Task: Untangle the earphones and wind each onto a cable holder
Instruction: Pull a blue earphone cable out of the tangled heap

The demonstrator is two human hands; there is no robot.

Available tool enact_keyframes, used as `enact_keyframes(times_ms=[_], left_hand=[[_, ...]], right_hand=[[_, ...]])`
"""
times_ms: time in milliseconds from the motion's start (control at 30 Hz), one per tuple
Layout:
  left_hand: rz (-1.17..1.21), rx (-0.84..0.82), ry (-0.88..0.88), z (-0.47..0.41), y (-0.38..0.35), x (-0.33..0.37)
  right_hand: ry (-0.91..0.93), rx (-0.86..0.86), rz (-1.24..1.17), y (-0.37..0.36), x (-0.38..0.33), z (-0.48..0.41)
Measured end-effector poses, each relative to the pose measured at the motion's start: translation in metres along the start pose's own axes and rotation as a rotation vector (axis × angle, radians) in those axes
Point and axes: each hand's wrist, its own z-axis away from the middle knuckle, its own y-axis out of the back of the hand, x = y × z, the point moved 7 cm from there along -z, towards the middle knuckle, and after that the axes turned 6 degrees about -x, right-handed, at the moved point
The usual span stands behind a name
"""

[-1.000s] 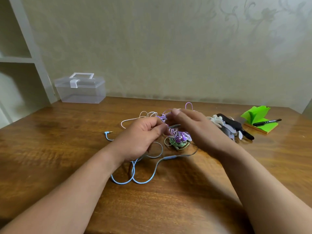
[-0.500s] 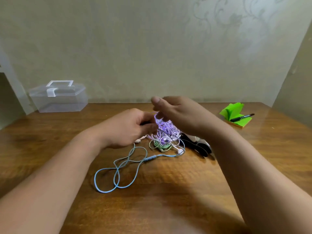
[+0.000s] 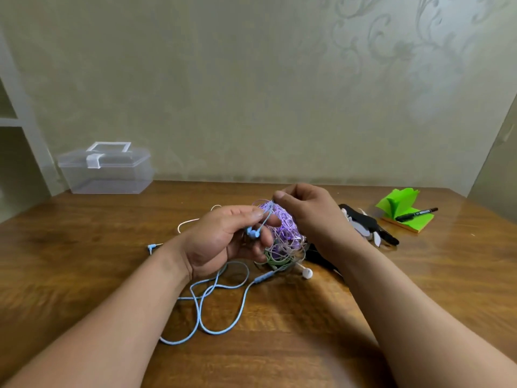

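A tangled ball of purple, green and white earphone cables [image 3: 282, 236] is lifted a little above the wooden table [image 3: 84, 275] between my hands. My left hand [image 3: 223, 242] holds the blue earphones' thin cable near the earbuds [image 3: 253, 232], fingers curled. My right hand [image 3: 305, 214] pinches cable strands at the top of the tangle. The blue cable [image 3: 212, 298] trails in loops onto the table, its plug [image 3: 152, 247] lying to the left. A white earbud [image 3: 307, 273] hangs at the tangle's lower right. Black and white cable holders [image 3: 366, 225] lie behind my right wrist.
A clear plastic box with a lid [image 3: 106, 170] stands at the back left by the wall. Green sticky notes [image 3: 402, 211] with a black marker [image 3: 416, 214] on them lie at the back right. A white shelf unit [image 3: 16, 152] is at the far left.
The tangle has been raised off the table. My left hand now shows the blue earbuds pulled out of the ball, and the right hand has moved up to the tangle's top. The camera view shifted.
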Motion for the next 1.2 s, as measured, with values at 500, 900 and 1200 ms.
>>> enact_keyframes(times_ms=[500, 900, 1200], left_hand=[[-0.008, 0.048, -0.020, -0.003, -0.002, -0.011], [0.198, 0.026, -0.237, -0.005, -0.004, 0.014], [-0.146, 0.297, -0.304, -0.002, 0.030, 0.018]], right_hand=[[0.152, 0.066, 0.045, 0.006, -0.014, 0.005], [0.098, 0.031, -0.019, -0.002, -0.001, 0.009], [0.153, -0.094, 0.364, -0.028, -0.015, 0.026]])
